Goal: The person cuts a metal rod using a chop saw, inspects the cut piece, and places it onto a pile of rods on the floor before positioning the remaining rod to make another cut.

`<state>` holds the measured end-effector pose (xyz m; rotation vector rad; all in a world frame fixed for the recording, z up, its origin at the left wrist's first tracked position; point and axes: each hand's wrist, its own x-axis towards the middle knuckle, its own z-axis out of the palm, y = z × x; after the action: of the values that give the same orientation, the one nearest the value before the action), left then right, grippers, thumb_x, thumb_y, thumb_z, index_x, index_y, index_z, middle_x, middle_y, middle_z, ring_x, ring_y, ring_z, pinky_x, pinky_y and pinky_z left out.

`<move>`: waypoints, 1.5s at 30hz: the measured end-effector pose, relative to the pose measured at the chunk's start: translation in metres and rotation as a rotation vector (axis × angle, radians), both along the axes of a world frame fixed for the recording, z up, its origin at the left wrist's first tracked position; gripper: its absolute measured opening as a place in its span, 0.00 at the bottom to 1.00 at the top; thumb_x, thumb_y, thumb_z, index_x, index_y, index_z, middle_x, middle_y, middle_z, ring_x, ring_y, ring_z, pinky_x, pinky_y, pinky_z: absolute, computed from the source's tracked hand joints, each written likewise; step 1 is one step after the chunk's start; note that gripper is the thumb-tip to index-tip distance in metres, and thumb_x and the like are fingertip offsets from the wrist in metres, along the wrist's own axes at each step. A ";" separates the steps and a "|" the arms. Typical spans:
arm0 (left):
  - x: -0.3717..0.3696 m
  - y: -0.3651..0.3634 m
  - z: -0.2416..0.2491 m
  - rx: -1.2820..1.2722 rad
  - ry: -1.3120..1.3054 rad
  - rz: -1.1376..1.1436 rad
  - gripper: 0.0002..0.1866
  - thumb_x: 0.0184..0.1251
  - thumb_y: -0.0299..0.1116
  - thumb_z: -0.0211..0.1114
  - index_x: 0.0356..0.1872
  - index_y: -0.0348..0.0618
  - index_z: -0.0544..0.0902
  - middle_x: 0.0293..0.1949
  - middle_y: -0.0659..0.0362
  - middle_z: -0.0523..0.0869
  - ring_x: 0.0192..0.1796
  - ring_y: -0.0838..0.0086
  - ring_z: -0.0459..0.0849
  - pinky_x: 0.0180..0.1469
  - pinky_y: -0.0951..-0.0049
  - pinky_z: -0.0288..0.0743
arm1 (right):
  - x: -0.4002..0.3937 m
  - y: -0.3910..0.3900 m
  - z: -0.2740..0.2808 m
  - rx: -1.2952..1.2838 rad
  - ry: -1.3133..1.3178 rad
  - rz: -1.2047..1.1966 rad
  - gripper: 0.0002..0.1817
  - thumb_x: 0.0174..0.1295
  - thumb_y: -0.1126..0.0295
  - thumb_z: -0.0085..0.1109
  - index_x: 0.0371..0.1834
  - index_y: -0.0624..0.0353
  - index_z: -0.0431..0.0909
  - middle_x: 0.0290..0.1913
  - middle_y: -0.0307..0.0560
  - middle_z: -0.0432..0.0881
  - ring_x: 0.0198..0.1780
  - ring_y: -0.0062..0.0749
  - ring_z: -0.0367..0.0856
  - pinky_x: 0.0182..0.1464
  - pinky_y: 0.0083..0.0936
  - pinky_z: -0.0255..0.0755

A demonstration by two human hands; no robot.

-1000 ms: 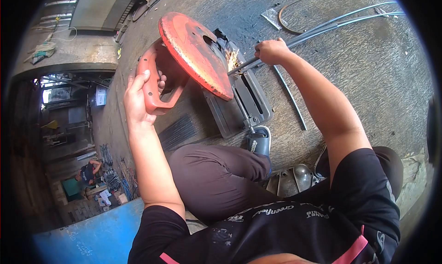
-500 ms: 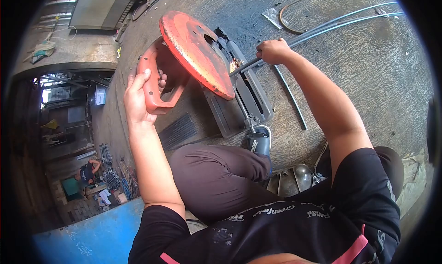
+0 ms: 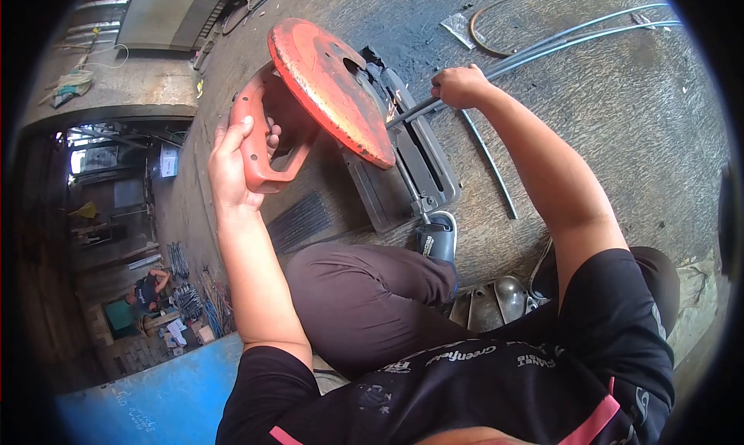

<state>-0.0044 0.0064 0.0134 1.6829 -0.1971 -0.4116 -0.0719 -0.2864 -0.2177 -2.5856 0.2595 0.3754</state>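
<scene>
Handle (image 3: 251, 146) of a red-guarded cut-off saw fills the left hand (image 3: 229, 166), the fingers wrapped through its loop and the thumb lying over the top; whether the trigger is squeezed cannot be told. Close by that wrist, between it and the saw base (image 3: 378, 201), dark bars (image 3: 302, 220) lie side by side on the floor. Just right of the left hand, the guard (image 3: 329, 88) tilts over the base, and a few sparks (image 3: 394, 98) show at its edge where metal rods (image 3: 417, 112) reach in under it. The right hand (image 3: 461, 86) is closed around those rods, just outside the base; their exact number cannot be made out. The work appears to be at the cutting stage, with the blade at or near the metal. The next move seems to call for measured pressure on the handle and a firm right-hand grip that keeps the rods from twisting, fingers clear of the guard. Nearer the body than the right hand, a loose rod (image 3: 490, 166) rests on the floor. Beyond that hand, long lengths (image 3: 577, 38) trail away past a clear plastic bag (image 3: 459, 31). Far left of the left forearm, another person (image 3: 146, 291) bends low.
</scene>
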 end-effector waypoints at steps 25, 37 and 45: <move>-0.004 -0.003 0.000 -0.003 -0.014 0.017 0.24 0.67 0.30 0.61 0.63 0.36 0.69 0.44 0.50 0.80 0.41 0.66 0.84 0.43 0.70 0.80 | 0.001 0.005 0.011 0.015 0.019 -0.039 0.25 0.70 0.45 0.45 0.51 0.48 0.85 0.54 0.43 0.86 0.59 0.42 0.81 0.67 0.57 0.55; -0.003 -0.002 -0.001 0.007 -0.023 0.019 0.24 0.67 0.30 0.61 0.62 0.36 0.69 0.44 0.50 0.80 0.41 0.66 0.84 0.43 0.71 0.80 | 0.000 0.003 0.004 -0.023 0.056 -0.001 0.26 0.68 0.43 0.49 0.49 0.51 0.86 0.50 0.45 0.87 0.58 0.41 0.81 0.70 0.54 0.53; -0.002 -0.001 -0.001 0.006 -0.028 0.003 0.24 0.67 0.30 0.61 0.62 0.35 0.69 0.43 0.50 0.80 0.41 0.65 0.83 0.44 0.70 0.80 | 0.001 0.001 0.007 -0.010 0.087 0.015 0.26 0.68 0.43 0.49 0.51 0.51 0.85 0.51 0.45 0.86 0.59 0.40 0.81 0.70 0.54 0.53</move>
<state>-0.0067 0.0055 0.0125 1.6952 -0.2141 -0.3865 -0.0711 -0.2855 -0.2111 -2.5857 0.2731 0.4936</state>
